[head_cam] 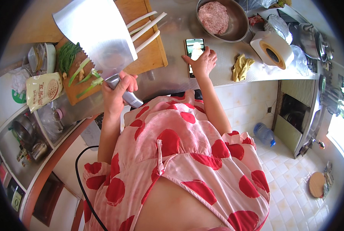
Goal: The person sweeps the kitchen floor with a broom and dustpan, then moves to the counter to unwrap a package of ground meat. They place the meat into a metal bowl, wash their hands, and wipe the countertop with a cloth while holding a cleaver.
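My left hand (117, 92) grips the metal handle of a broad cleaver (102, 34), its wide shiny blade raised over the counter and pointing away from me. Part of the blade's edge is notched with teeth. Beneath and behind it, a wooden cutting board (157, 59) bears several white scallion stalks (148, 27). My right hand (202, 62) is spread over a smartphone (195, 43) lying face up with its screen lit. The thumb is at the phone's left side; the hand covers part of the screen. Whether the fingertips press the glass, I cannot tell.
A steel bowl (235, 27) contains minced meat (213, 17). A yellow cloth (242, 68) and a white tape-like roll (273, 50) lie to the right. On the left, another board (73, 98) carries chopped greens (69, 56) beside a printed food pouch (44, 89). A black cable (79, 173) hangs by my left arm.
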A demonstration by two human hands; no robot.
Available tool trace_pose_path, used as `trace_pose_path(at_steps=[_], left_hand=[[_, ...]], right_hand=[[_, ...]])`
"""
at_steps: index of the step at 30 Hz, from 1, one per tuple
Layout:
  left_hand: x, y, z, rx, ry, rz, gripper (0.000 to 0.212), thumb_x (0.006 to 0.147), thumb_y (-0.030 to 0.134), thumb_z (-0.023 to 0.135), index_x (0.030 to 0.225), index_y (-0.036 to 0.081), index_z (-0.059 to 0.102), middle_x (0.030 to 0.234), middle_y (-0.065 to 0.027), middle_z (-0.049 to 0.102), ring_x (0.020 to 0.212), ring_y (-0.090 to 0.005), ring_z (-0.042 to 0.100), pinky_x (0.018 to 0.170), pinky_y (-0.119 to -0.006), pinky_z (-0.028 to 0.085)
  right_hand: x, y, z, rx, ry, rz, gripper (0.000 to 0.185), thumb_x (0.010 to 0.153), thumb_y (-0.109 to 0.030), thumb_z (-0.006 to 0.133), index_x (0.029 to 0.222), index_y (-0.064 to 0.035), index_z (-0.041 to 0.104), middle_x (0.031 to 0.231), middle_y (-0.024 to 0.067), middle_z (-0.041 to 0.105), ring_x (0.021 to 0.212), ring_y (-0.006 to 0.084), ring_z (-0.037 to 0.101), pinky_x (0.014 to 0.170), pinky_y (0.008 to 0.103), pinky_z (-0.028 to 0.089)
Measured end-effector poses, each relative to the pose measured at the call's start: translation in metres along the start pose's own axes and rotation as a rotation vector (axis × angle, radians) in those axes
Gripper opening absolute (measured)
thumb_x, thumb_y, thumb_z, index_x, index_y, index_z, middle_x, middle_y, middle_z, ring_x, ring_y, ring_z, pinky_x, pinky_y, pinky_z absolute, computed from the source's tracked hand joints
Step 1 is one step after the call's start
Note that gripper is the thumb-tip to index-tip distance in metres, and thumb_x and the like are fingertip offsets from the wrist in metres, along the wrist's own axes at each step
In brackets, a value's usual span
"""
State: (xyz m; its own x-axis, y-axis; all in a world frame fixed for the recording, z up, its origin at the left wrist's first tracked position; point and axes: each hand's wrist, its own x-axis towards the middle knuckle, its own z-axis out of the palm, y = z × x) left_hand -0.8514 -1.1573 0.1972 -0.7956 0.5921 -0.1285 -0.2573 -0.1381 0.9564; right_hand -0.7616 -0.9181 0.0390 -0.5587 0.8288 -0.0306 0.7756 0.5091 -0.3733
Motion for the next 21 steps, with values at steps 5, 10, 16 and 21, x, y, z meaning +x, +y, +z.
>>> trace_pose_path(at_steps=[5, 10, 16, 21], left_hand=[[0.000, 0.002, 0.006, 0.023, 0.004, -0.036, 0.020, 0.082, 0.017, 0.056, 0.067, 0.006, 0.048, 0.056, -0.0021, 0.049, 0.055, -0.0155, 0.051, 0.076, -0.036, 0.040], [0.000, 0.000, 0.006, -0.037, 0.030, -0.052, 0.019, 0.080, 0.018, 0.059, 0.069, 0.006, 0.050, 0.055, -0.0028, 0.049, 0.054, -0.0155, 0.051, 0.075, -0.035, 0.041], [-0.008, 0.002, -0.005, -0.075, 0.066, -0.031, 0.020, 0.079, 0.018, 0.061, 0.067, 0.006, 0.050, 0.054, -0.0027, 0.049, 0.053, -0.0150, 0.051, 0.074, -0.034, 0.041], [-0.013, 0.007, -0.014, -0.109, 0.106, -0.017, 0.021, 0.079, 0.017, 0.061, 0.066, 0.006, 0.048, 0.054, -0.0026, 0.049, 0.052, -0.0144, 0.051, 0.070, -0.033, 0.043]], right_hand=[[0.004, -0.003, 0.002, 0.015, -0.004, 0.035, 0.082, 0.047, -0.042, 0.077, 0.109, -0.0034, 0.043, 0.110, 0.0141, 0.039, 0.103, 0.0307, 0.037, 0.084, 0.0414, 0.035], [0.005, -0.009, -0.003, -0.010, -0.011, 0.058, 0.076, 0.049, -0.039, 0.076, 0.107, -0.0030, 0.044, 0.110, 0.0139, 0.038, 0.104, 0.0305, 0.037, 0.083, 0.0426, 0.036], [0.002, -0.014, -0.004, -0.051, -0.052, 0.069, 0.081, 0.049, -0.039, 0.076, 0.113, -0.0036, 0.041, 0.116, 0.0127, 0.036, 0.108, 0.0298, 0.035, 0.085, 0.0438, 0.035], [0.002, -0.014, 0.000, -0.084, -0.053, 0.058, 0.083, 0.049, -0.039, 0.076, 0.115, -0.0043, 0.040, 0.119, 0.0126, 0.035, 0.110, 0.0294, 0.034, 0.087, 0.0448, 0.035]])
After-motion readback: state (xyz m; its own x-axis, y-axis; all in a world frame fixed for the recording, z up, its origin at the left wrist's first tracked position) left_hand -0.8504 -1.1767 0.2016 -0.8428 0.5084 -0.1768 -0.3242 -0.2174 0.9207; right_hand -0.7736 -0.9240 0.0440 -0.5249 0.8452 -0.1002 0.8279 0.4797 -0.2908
